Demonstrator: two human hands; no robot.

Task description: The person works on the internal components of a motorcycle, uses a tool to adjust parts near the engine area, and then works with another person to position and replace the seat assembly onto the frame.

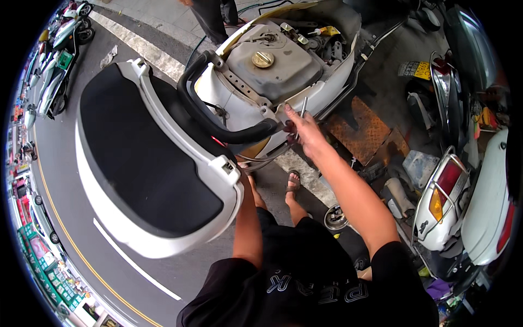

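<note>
My right hand [308, 132] is closed on a thin, shiny metal rod [304, 102], its thumb stretched upward. It is beside the right end of a black grab rail [189, 90] at the scooter's tail. What end the rod has is hidden. My left forearm [249, 229] reaches under a white top case [109, 223] with a black backrest pad [147, 158]; the hand itself is hidden there. Ahead, the scooter's body [338, 82] has its seat area uncovered, showing a grey fuel tank [286, 68] with a brass-coloured cap [262, 59]. A perforated metal bracket [239, 84] crosses behind the tank.
To the right stand other scooters, one with a white tail [436, 229]. A rusty metal plate [359, 128] and a round metal dish [335, 218] lie on the ground. Another person's legs [212, 22] are beyond the scooter. A road [65, 163] runs along the left.
</note>
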